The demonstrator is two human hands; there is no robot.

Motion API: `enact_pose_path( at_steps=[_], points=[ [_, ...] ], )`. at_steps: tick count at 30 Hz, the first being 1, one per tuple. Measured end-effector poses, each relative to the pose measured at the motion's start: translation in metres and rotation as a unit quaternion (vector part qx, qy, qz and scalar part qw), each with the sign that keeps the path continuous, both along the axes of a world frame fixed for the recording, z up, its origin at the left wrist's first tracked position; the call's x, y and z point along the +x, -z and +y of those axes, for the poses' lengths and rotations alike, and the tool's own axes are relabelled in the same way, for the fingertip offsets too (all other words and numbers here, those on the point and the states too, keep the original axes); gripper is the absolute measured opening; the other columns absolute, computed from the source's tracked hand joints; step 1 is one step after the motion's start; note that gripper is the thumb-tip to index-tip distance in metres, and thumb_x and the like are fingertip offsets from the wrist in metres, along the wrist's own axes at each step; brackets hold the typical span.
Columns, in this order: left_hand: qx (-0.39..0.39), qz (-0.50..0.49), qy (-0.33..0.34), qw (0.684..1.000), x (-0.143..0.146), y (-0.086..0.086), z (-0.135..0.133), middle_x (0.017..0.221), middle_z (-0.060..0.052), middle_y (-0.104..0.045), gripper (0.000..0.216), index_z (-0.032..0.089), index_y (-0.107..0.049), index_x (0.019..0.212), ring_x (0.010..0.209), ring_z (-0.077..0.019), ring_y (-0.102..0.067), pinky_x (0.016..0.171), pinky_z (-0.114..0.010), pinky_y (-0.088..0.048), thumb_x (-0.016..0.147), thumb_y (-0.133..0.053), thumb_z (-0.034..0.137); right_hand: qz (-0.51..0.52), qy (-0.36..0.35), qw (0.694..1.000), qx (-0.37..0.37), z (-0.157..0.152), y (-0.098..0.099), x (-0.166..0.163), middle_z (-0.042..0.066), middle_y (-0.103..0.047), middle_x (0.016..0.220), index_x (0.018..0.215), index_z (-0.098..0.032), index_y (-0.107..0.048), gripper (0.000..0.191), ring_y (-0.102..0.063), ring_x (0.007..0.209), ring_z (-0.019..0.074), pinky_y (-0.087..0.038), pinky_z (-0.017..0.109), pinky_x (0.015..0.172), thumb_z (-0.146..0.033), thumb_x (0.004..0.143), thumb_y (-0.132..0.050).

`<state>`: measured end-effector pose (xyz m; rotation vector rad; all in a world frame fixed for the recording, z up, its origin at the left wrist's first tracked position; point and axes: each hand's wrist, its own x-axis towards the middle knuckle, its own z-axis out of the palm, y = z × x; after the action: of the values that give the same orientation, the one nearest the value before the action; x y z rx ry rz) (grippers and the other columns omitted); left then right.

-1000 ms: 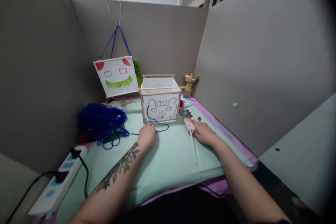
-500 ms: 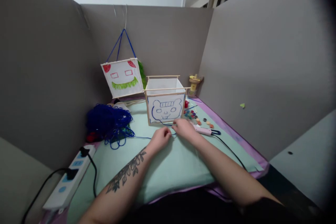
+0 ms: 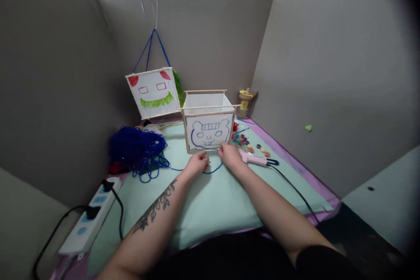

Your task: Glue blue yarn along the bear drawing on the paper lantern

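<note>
A box lantern (image 3: pixel 210 133) of white panels and thin wooden sticks stands upright in front of me, with an animal face drawn in blue on its near side. Blue yarn (image 3: pixel 213 170) runs along the left of the drawn outline and loops down onto the table. My right hand (image 3: pixel 230 156) pinches the yarn by the box's lower right edge. My left hand (image 3: pixel 196 164) is at the lower left edge, its fingers slightly apart, and the yarn passes under it. A tangled heap of blue yarn (image 3: pixel 136 146) lies to the left.
A pink glue gun (image 3: pixel 256 159) with a black cable lies right of my right hand, near several coloured buttons (image 3: pixel 241 140). At the left edge sits a power strip (image 3: pixel 90 216). A finished-looking face lantern (image 3: pixel 152 92) hangs behind. Grey partitions (image 3: pixel 210 43) enclose the table.
My left hand has loosened its fingers and shifted slightly left. My right hand has moved a little right and up with the yarn, and a wider yarn loop now shows between the hands.
</note>
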<state>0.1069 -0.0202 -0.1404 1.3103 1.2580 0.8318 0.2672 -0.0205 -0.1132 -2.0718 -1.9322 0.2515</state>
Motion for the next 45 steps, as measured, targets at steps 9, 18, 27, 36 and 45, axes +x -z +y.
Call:
enact_pose_path(
  at_steps=[9,18,27,36,45],
  points=[
    [-0.078,-0.178,-0.046,0.98,-0.001,-0.011,0.005,0.101,-0.01,-0.064,0.039,0.009,-0.06,0.115,0.064,-0.0055,-0.058,0.052,-0.014,-0.043,0.077,-0.06,0.002,0.06,-0.058,0.993,0.087,0.013,0.011,0.008,0.007,-0.069,0.104,0.096,-0.018,-0.072,0.033,-0.06,0.1,0.0174,-0.041,0.023,0.088,-0.008,0.082,-0.044],
    [-0.073,-0.179,-0.062,0.979,-0.001,-0.011,0.007,0.106,-0.013,-0.065,0.042,0.007,-0.058,0.118,0.064,-0.006,-0.059,0.052,-0.016,-0.043,0.077,-0.054,-0.001,0.065,-0.05,0.993,0.09,0.014,0.015,0.009,0.007,-0.069,0.11,0.106,-0.016,-0.071,0.037,-0.061,0.105,0.0176,-0.041,0.023,0.094,-0.008,0.084,-0.043],
    [-0.069,-0.19,-0.075,0.976,-0.003,-0.01,0.01,0.104,-0.013,-0.066,0.03,0.008,-0.061,0.108,0.063,-0.0058,-0.058,0.049,-0.015,-0.041,0.079,-0.055,0.001,0.057,-0.051,0.995,0.071,0.015,0.017,0.008,0.007,-0.07,0.11,0.106,-0.018,-0.071,0.037,-0.061,0.104,0.018,-0.041,0.023,0.094,-0.011,0.084,-0.043],
    [-0.066,-0.198,-0.087,0.974,-0.002,-0.009,0.011,0.105,-0.014,-0.066,0.031,0.006,-0.062,0.107,0.063,-0.0063,-0.059,0.047,-0.014,-0.041,0.077,-0.055,0.0,0.059,-0.052,0.995,0.063,0.014,0.015,0.007,0.008,-0.07,0.11,0.106,-0.017,-0.072,0.038,-0.061,0.105,0.019,-0.041,0.025,0.095,-0.011,0.084,-0.042],
    [-0.063,-0.197,-0.087,0.974,-0.003,-0.007,0.013,0.108,-0.014,-0.066,0.037,0.008,-0.063,0.111,0.064,-0.0062,-0.059,0.047,-0.015,-0.041,0.075,-0.059,0.001,0.059,-0.054,0.995,0.061,0.012,0.013,0.006,0.008,-0.07,0.11,0.107,-0.017,-0.072,0.038,-0.062,0.104,0.0193,-0.042,0.025,0.094,-0.011,0.083,-0.042]
  ],
)
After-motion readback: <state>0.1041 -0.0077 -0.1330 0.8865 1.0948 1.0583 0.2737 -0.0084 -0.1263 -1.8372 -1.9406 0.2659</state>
